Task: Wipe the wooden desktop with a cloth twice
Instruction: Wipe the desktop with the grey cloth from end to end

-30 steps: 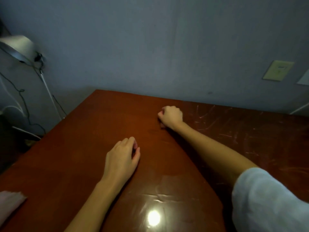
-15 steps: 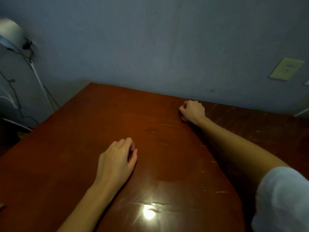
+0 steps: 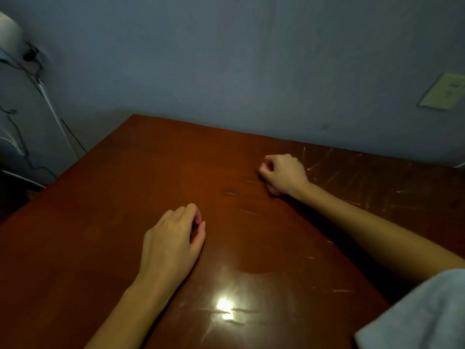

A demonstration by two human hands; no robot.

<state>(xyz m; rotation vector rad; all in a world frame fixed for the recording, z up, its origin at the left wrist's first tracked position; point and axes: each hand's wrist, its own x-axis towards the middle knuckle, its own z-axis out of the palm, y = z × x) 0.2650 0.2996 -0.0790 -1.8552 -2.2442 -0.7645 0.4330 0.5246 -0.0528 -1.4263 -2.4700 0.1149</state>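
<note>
Glare (image 3: 225,308) from a light is gleaming on the near part of the wooden desktop (image 3: 125,222), and a pale sleeve (image 3: 422,311) is showing at the near right corner. Just beyond the glare, left of centre, the left hand (image 3: 173,245) is resting on the wood with its fingers loosely curled, holding nothing. Farther off and to the right, the right hand (image 3: 284,175) is sitting on the desktop, clenched into a fist with nothing showing inside it. Pale scratches (image 3: 327,165) are streaking the far right of the surface beside that fist. No cloth is appearing anywhere in view, neither in a hand nor on the wood, so where it is cannot be told. Judging by that, no wiping is happening now, and the surface is giving no sign of whether either pass is done. Fetching the cloth is looking like the step needed before any pass. Behind the desk the blue-grey wall (image 3: 226,59) is rising, with a switch plate (image 3: 442,93) at far right.
</note>
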